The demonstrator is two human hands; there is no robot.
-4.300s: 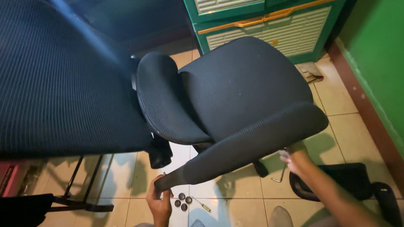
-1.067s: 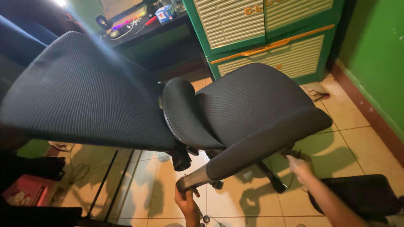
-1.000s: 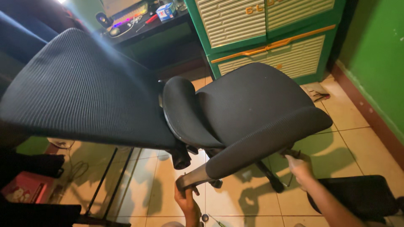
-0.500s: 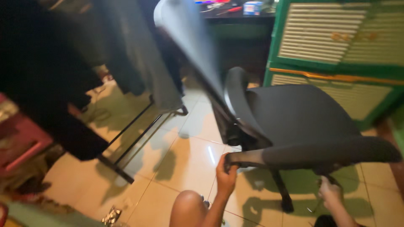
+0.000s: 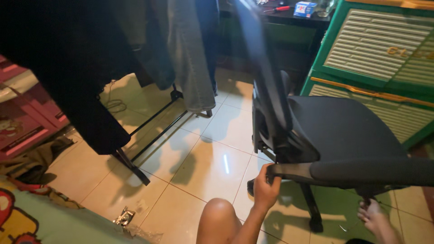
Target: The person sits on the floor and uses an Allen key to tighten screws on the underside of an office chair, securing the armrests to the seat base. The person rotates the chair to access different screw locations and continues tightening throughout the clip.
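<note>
Office chair [image 5: 348, 135], black with a fabric seat and a mesh back, stands upright on the pale tiled floor [image 5: 212, 162], right of centre in the head view. Nearest the camera, a bare knee [image 5: 219, 214] rises from the bottom edge. Just beside it, the left hand [image 5: 266, 185] reaches up and wraps its fingers around the front end of the chair's near armrest [image 5: 361, 171], a long dark padded bar running off to the right edge; the grip looks closed on the bar's metal tip. Lower right, the right hand [image 5: 373, 217] sits under the seat by the chair's central column; its fingers are curled, but whether they hold anything I cannot tell, since the seat's shadow hides that spot. One leg of the chair's base [image 5: 312, 212] angles down to the tiles between the two hands.

At bottom left lies a pale green cloth [image 5: 49, 221] with a red cartoon print, and a crumpled bit of clear wrapper [image 5: 124, 217] rests at its edge. Further back on the left, dark clothes [image 5: 77, 68] and a pair of grey jeans [image 5: 190, 54] hang from a black garment rack [image 5: 153, 131] whose feet stand on the tiles. Pink boxes [image 5: 22, 126] are stacked at the far left. Behind the chair stands a green drawer unit [image 5: 384, 58] with cream slatted fronts, and beyond it a dark desk [image 5: 289, 13] carries small items, blurred.
</note>
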